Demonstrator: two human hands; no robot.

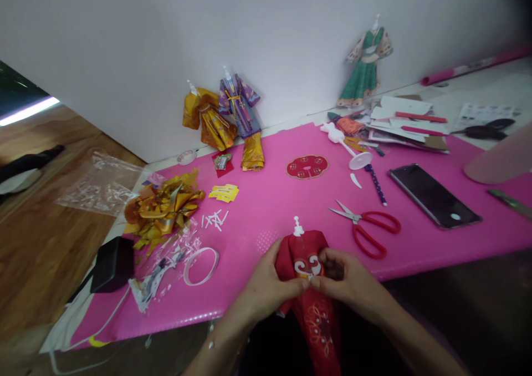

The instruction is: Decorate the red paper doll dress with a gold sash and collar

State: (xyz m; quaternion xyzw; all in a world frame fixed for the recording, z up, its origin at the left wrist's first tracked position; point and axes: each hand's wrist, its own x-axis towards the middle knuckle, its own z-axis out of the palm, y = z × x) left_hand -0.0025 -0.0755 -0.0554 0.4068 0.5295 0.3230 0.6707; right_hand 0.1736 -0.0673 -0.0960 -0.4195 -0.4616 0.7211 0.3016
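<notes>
Between my two hands is a red doll dress (318,323) with white scroll patterns, on a small doll body whose white neck peg (297,227) sticks up at the top. My left hand (270,282) is closed around its left side, thumb pressed on the waist. From the other side my right hand (347,273) pinches the waist, its thumb meeting the left thumb and its fingers curled. Whatever lies under the thumbs is hidden. Red-handled scissors (359,220) rest partly spread on the pink mat (266,204), to the right beyond my hands.
Dressed doll bodies in gold (214,121), purple (241,101) and green (366,68) lean on the wall. Gold scraps (166,204), a tape roll (185,268) and a black box (112,265) lie left. A red ornate piece (297,167), phone (434,194) and paper pile (405,122) are farther right.
</notes>
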